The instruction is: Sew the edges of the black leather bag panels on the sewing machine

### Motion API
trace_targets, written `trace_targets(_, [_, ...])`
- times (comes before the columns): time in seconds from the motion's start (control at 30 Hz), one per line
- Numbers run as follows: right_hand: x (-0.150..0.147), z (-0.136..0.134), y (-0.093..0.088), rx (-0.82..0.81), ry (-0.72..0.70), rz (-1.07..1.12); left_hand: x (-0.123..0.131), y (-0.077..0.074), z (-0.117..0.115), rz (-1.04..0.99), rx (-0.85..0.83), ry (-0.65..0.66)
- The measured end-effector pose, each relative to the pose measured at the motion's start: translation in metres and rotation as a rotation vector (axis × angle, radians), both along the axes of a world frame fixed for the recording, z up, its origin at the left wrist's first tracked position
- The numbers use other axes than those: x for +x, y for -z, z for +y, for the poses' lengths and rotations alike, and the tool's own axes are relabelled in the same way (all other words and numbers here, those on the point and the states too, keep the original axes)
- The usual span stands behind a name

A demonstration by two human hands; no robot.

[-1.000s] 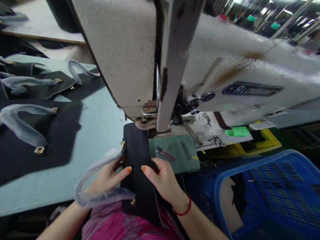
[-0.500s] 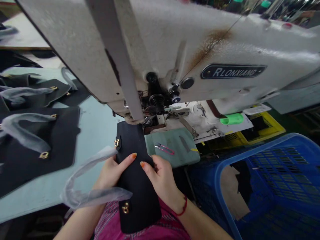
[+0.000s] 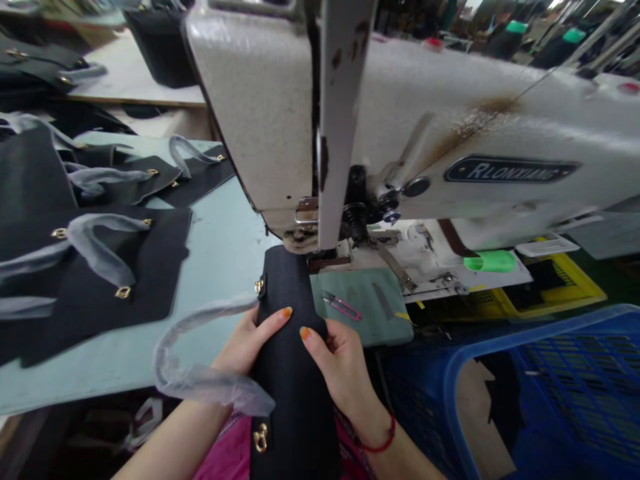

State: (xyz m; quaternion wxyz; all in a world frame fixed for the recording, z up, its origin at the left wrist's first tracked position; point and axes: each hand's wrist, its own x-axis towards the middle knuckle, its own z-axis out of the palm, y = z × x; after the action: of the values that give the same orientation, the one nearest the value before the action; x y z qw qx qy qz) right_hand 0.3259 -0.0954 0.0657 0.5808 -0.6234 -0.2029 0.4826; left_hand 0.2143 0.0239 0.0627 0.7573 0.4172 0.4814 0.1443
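A black leather bag panel (image 3: 287, 373) runs from my lap up to the needle area of the sewing machine (image 3: 280, 133). On its left side sit gold clasps and a plastic-wrapped handle (image 3: 200, 383) that loops out over the teal table. My left hand (image 3: 250, 340) grips the panel's left edge, thumb on top. My right hand (image 3: 343, 363) grips the right edge the same way, its fingers curled under. The panel's far end lies under the machine head; the needle itself is hidden.
More black panels (image 3: 155, 273) with wrapped handles lie on the table (image 3: 220, 230) at left. Pink thread snips (image 3: 343, 305) rest on the green plate beside the machine. A blue basket (image 3: 453, 373) holding pieces stands at right, near a yellow crate (image 3: 590, 283).
The view has swung left, so things sit further right in the picture. Both hands keep their hold on the panel, whose far end still lies at the machine.
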Motion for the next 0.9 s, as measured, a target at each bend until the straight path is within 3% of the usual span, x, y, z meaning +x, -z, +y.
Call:
trace_targets(0.33, [0.01, 0.022, 0.004, 0.009, -0.017, -0.067, 0.01, 0.001, 0.02, -0.049, -0.073, -0.042])
trace_targets(0.9, [0.031, 0.06, 0.003, 0.066, -0.025, -0.116, 0.033, -0.002, 0.062, -0.049, 0.013, -0.029])
